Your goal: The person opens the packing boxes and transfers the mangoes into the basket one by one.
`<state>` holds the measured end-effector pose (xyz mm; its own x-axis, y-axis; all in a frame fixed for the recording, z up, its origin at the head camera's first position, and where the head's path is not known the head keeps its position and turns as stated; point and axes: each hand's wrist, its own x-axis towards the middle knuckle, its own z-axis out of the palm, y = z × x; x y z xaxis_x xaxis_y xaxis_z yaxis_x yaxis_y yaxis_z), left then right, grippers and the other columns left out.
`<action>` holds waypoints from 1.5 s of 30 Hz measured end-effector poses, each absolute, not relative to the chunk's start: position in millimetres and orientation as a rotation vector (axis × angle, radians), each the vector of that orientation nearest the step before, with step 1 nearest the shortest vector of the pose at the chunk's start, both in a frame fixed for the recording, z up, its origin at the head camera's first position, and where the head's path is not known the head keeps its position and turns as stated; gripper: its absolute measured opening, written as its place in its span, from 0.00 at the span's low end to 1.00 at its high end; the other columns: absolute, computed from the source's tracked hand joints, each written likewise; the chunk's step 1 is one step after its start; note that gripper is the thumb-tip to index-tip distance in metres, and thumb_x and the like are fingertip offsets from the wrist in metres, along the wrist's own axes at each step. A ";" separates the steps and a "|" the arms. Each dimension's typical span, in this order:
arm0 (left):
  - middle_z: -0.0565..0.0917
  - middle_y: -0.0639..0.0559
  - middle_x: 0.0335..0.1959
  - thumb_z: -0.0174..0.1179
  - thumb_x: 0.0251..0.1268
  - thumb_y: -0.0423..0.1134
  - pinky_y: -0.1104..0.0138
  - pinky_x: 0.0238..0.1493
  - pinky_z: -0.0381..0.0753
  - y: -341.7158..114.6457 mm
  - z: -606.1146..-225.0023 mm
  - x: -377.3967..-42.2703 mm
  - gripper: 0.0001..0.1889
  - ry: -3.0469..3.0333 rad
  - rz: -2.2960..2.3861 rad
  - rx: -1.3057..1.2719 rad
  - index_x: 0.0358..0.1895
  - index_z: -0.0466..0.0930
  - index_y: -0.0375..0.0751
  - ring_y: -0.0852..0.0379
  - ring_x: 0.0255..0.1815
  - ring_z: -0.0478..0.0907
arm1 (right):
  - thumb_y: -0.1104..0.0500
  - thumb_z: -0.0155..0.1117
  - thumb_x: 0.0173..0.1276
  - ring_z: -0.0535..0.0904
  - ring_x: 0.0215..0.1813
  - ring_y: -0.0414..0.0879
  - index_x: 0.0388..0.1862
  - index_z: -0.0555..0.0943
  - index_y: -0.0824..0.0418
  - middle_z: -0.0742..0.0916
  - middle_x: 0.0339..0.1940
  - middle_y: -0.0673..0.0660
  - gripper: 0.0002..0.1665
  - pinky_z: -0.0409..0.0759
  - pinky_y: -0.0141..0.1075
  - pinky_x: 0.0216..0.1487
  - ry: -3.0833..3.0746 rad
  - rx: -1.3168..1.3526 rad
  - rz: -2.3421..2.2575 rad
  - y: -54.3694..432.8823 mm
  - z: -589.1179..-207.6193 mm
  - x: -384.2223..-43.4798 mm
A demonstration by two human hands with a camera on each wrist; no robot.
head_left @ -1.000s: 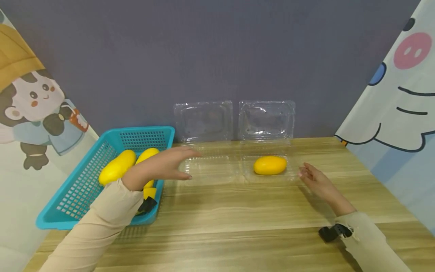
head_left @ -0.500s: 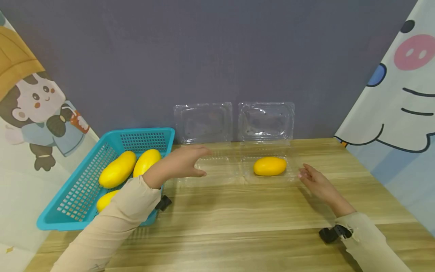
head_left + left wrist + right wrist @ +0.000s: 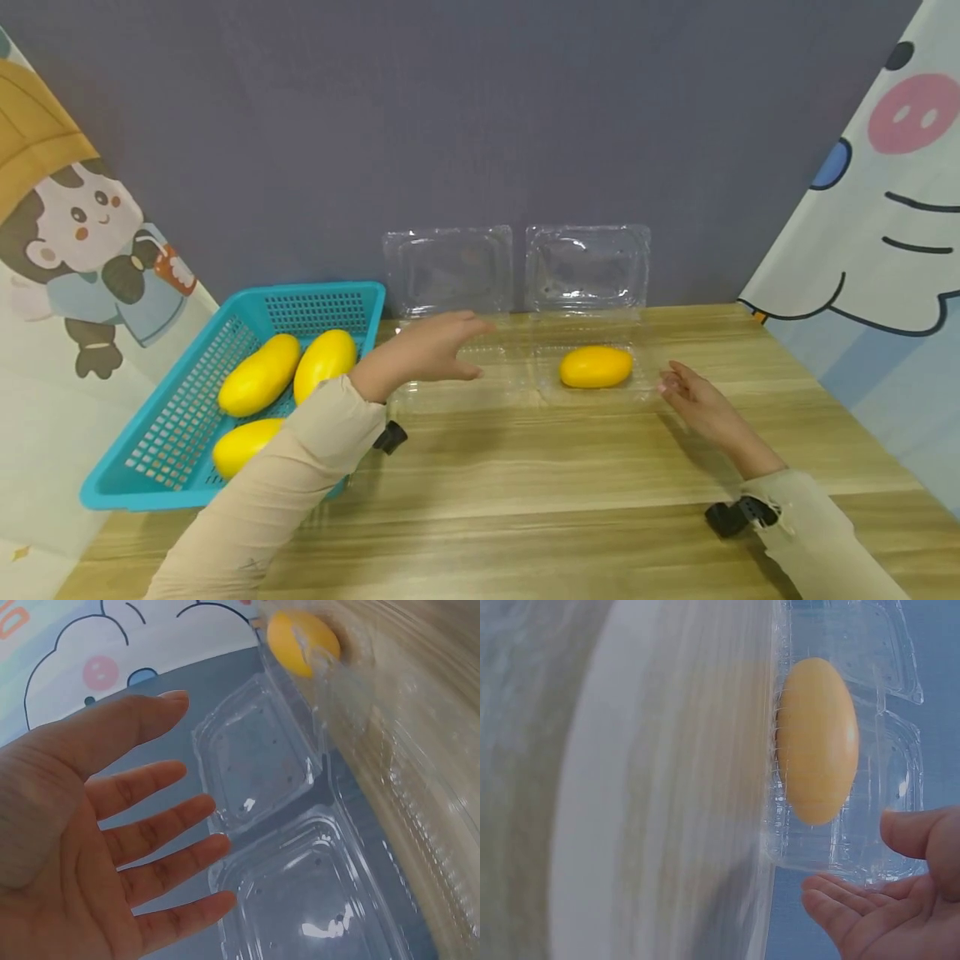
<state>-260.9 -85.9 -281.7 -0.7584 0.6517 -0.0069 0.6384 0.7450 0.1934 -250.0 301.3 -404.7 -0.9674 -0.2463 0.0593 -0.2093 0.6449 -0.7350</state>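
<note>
In the head view my left hand [image 3: 423,354] is held over the left clear plastic clamshell box [image 3: 495,392], with thumb and fingers spread and nothing in them. The left wrist view shows its fingers [image 3: 169,825] apart, beside the upright lids. A smooth yellow mango [image 3: 596,367] lies in the base of the right clamshell box [image 3: 587,267], whose lid stands up against the wall. My right hand [image 3: 697,400] is at that box's right side, fingers loosely bent and holding nothing. In the right wrist view its thumb [image 3: 911,834] is near the box's end.
At the left is a blue plastic basket [image 3: 161,497] with several yellow mangoes [image 3: 258,375] in it, partly hidden by my left arm. A dark grey wall [image 3: 450,125] stands behind the wooden table [image 3: 540,517]. Cartoon-printed sheets [image 3: 862,225] flank both sides.
My left hand has moved right, away from the basket and across the left box, staying spread. More of the mangoes in the basket show now. The right hand has stayed in place.
</note>
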 end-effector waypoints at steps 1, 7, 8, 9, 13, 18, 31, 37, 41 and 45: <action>0.71 0.47 0.64 0.66 0.57 0.44 0.56 0.62 0.70 -84.0 -281.8 -261.8 0.32 2.864 0.277 1.061 0.66 0.68 0.46 0.49 0.63 0.70 | 0.60 0.42 0.77 0.61 0.64 0.74 0.67 0.43 0.85 0.63 0.63 0.83 0.36 0.63 0.59 0.61 2.807 -0.387 -1.245 301.3 -404.6 -249.9; 0.70 0.47 0.66 0.65 0.57 0.45 0.57 0.64 0.68 -73.4 -281.9 -267.7 0.33 2.835 0.281 1.080 0.67 0.67 0.47 0.49 0.65 0.68 | 0.60 0.42 0.77 0.61 0.64 0.74 0.67 0.43 0.86 0.62 0.63 0.84 0.36 0.64 0.58 0.60 2.796 -0.385 -1.257 301.0 -404.0 -249.5; 0.69 0.47 0.66 0.65 0.57 0.45 0.57 0.64 0.67 -71.9 -281.8 -268.4 0.33 2.833 0.276 1.082 0.67 0.67 0.47 0.49 0.65 0.68 | 0.60 0.42 0.77 0.61 0.64 0.74 0.67 0.43 0.85 0.62 0.63 0.83 0.36 0.65 0.58 0.60 2.797 -0.385 -1.253 300.8 -403.9 -249.5; 0.69 0.47 0.66 0.65 0.57 0.45 0.57 0.64 0.67 -70.4 -281.8 -269.0 0.33 2.830 0.270 1.081 0.67 0.66 0.47 0.49 0.65 0.68 | 0.60 0.42 0.77 0.61 0.64 0.74 0.67 0.43 0.85 0.62 0.64 0.83 0.36 0.65 0.58 0.60 2.796 -0.387 -1.252 300.6 -403.7 -249.4; 0.70 0.46 0.66 0.65 0.57 0.46 0.58 0.63 0.69 -63.8 -281.8 -271.8 0.33 2.836 0.251 1.081 0.67 0.66 0.45 0.49 0.64 0.69 | 0.60 0.42 0.77 0.61 0.65 0.74 0.68 0.43 0.85 0.63 0.64 0.83 0.36 0.64 0.58 0.60 2.798 -0.390 -1.253 300.3 -402.5 -249.8; 0.70 0.47 0.65 0.65 0.58 0.44 0.60 0.63 0.69 -53.7 -282.2 -276.6 0.32 2.821 0.270 1.125 0.67 0.67 0.46 0.51 0.63 0.69 | 0.59 0.43 0.77 0.61 0.64 0.74 0.68 0.43 0.85 0.63 0.63 0.83 0.36 0.68 0.55 0.59 2.810 -0.398 -1.247 301.2 -401.9 -251.8; 0.66 0.47 0.69 0.64 0.59 0.43 0.59 0.68 0.62 -24.7 -289.2 -287.6 0.33 2.762 0.289 1.150 0.68 0.65 0.44 0.49 0.69 0.63 | 0.60 0.42 0.77 0.61 0.65 0.73 0.68 0.42 0.84 0.63 0.64 0.82 0.37 0.67 0.54 0.60 2.788 -0.380 -1.239 301.0 -402.1 -252.8; 0.65 0.49 0.70 0.63 0.60 0.43 0.59 0.70 0.59 -9.5 -297.6 -296.0 0.33 2.732 0.323 1.123 0.69 0.63 0.44 0.50 0.72 0.58 | 0.59 0.42 0.77 0.61 0.65 0.73 0.68 0.42 0.84 0.62 0.64 0.82 0.37 0.68 0.54 0.60 2.781 -0.383 -1.239 300.0 -400.9 -252.3; 0.67 0.47 0.69 0.63 0.60 0.43 0.61 0.70 0.59 -0.4 -302.6 -303.0 0.33 2.737 0.336 1.125 0.69 0.63 0.41 0.50 0.70 0.60 | 0.58 0.42 0.77 0.60 0.66 0.73 0.68 0.41 0.84 0.62 0.65 0.82 0.37 0.64 0.57 0.61 2.780 -0.379 -1.241 299.8 -400.1 -252.4; 0.68 0.46 0.68 0.63 0.61 0.44 0.62 0.69 0.60 8.9 -306.9 -308.3 0.33 2.743 0.370 1.122 0.68 0.63 0.39 0.50 0.69 0.62 | 0.58 0.41 0.77 0.59 0.66 0.74 0.69 0.41 0.84 0.61 0.65 0.82 0.37 0.62 0.59 0.61 2.773 -0.376 -1.252 299.1 -400.0 -251.6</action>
